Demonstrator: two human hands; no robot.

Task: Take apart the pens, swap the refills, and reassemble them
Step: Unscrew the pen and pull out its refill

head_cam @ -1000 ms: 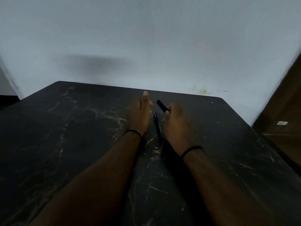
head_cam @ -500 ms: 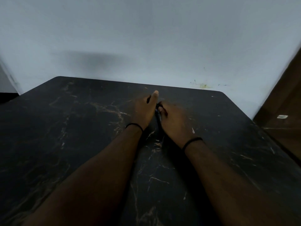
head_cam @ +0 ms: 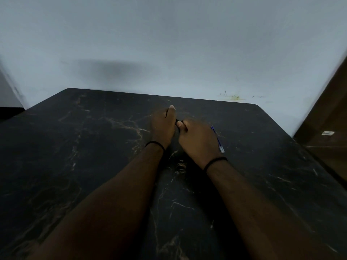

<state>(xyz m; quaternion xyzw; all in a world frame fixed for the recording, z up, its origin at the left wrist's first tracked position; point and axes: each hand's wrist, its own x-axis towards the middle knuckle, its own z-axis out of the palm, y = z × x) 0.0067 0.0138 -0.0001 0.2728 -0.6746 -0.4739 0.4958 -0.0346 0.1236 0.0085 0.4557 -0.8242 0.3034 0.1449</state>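
My left hand [head_cam: 163, 126] and my right hand [head_cam: 197, 139] meet over the middle of the black marble table [head_cam: 75, 156]. Between the two thumbs a short dark bit of a pen [head_cam: 177, 121] shows, and both hands are closed on it. Most of that pen is hidden by my fingers. A thin blue refill with a clear end [head_cam: 217, 140] lies on the table just right of my right hand, partly behind it. Any other pen parts are hidden.
A pale wall [head_cam: 169, 53] stands right behind the table's far edge, with a yellowish stain [head_cam: 234, 97] at the right. A brown wooden piece of furniture [head_cam: 330, 128] stands past the table's right edge.
My hands came together on the dark pen, which the right hand held alone a second ago. The blue pen that lay between my hands is gone, and a blue refill shows beside my right hand.
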